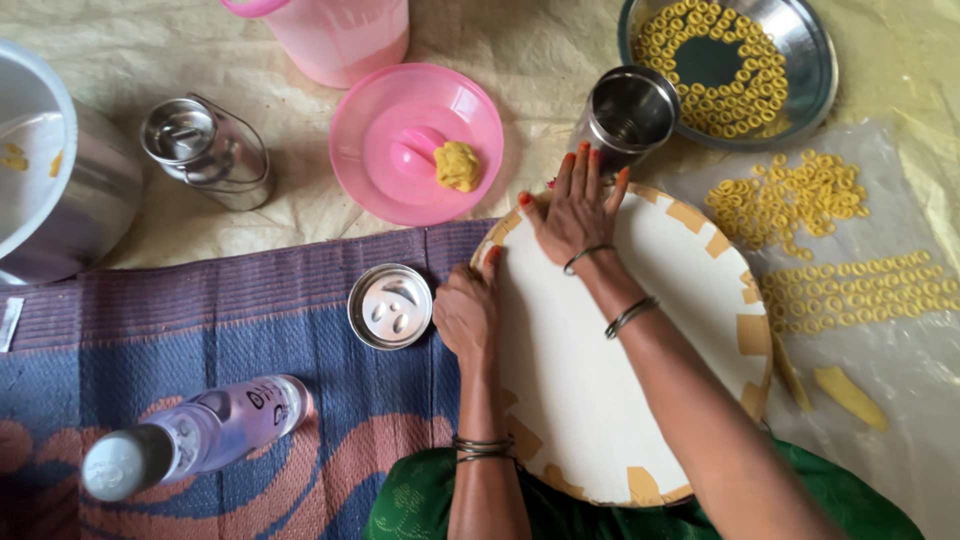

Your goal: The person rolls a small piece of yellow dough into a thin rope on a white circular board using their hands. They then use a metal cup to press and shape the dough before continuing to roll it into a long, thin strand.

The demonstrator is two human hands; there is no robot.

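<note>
A round white board (pixel 620 350) with worn yellowish patches along its rim lies on the floor just in front of the person, partly over a purple-and-blue woven mat (pixel 200 340). The right hand (pixel 575 215) rests flat on the far edge of the board, palm down, fingers (pixel 580 170) stretched out and slightly spread, holding nothing. The left hand (pixel 468 312) sits at the board's left rim with its fingers curled against the edge; what, if anything, lies under them cannot be seen.

Just beyond the right hand stands one steel tumbler (pixel 628 115), open and upright. Far right, one steel plate (pixel 815 50) holds many small yellow dough rings, and more rings lie in loose rows on a clear plastic sheet (pixel 900 340) to the right of the board — too many to count. Two longer strips of dough (pixel 848 397) lie near the sheet's near end.

Left of the board sit one small steel lid (pixel 390 306) and one clear plastic bottle (pixel 195 435). Farther away are one pink lid (pixel 415 145) carrying a lump of yellow dough (pixel 457 165), one pink tub (pixel 335 35), one small steel can (pixel 205 150) with a handle, and one large steel pot (pixel 60 170) at the far left.
</note>
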